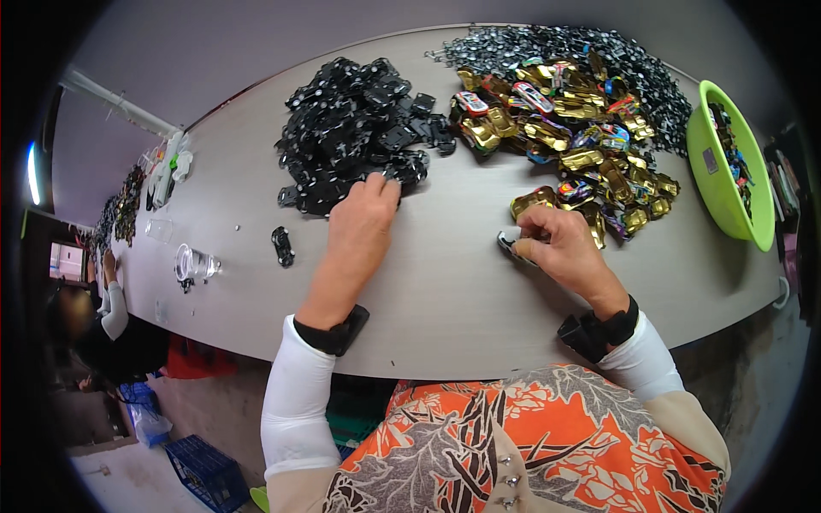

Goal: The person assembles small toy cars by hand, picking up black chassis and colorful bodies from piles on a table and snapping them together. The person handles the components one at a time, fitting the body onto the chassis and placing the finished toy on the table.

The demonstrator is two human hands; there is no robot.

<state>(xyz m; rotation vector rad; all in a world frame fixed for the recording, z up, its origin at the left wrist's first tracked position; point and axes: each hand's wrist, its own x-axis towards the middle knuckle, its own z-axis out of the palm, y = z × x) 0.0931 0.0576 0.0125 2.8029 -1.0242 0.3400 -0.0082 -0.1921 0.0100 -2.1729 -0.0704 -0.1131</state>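
Note:
My left hand [363, 218] reaches to the near edge of a heap of black toy car chassis [342, 120]. Its fingers are bent and close together against the chassis; what lies between the fingertips is hidden. My right hand [569, 248] is closed in a pinch over the table, holding a small toy car part [506, 239] with dark and whitish sides, mostly covered by the fingers. Just beyond that hand, a pile of shiny gold and coloured toy car bodies [581, 111] spreads out. A single black toy car chassis [282, 246] lies apart, left of my left forearm.
Many small dark and silvery parts [564, 43] line the table's far edge. A lime green basin [701, 154] with colourful pieces stands tilted at the right. A clear plastic cup [195, 263] lies at the left. Farther left, a co-worker [107, 325] sits at the table. A blue crate [208, 470] is on the floor.

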